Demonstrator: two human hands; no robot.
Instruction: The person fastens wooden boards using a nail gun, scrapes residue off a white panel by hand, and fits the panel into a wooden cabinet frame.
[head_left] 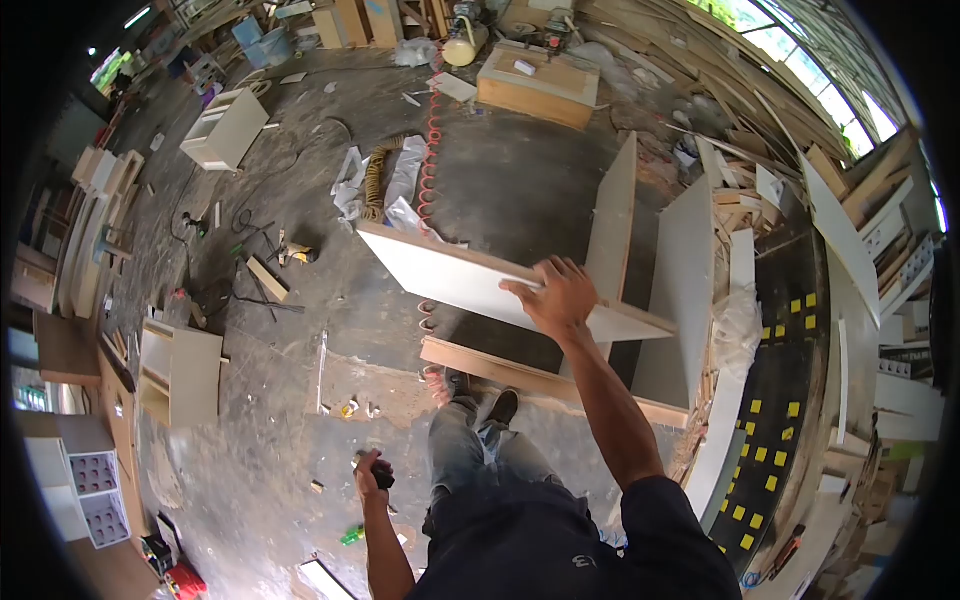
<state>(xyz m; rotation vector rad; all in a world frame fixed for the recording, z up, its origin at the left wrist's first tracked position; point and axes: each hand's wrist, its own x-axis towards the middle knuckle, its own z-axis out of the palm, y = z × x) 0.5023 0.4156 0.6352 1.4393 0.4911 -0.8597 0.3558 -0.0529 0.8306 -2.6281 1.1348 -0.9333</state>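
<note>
My right hand (560, 297) is closed over the top edge of a white board (440, 275), fingers on one side and thumb near a thin pale strip on the edge. The board stands on its edge and meets other upright panels of a cabinet frame (612, 215) on the right. A wooden rail (510, 368) runs low in front of my feet. Down at my left side, my left hand (372, 474) is wrapped round a small dark object (382, 476), whose kind I cannot make out.
A coiled red air hose (432, 130) runs past the board to a compressor (460, 48). On the left stand small cabinets (195, 375), with a yellow drill (297, 250) on the floor. Stacked boards and offcuts (745, 190) line the right.
</note>
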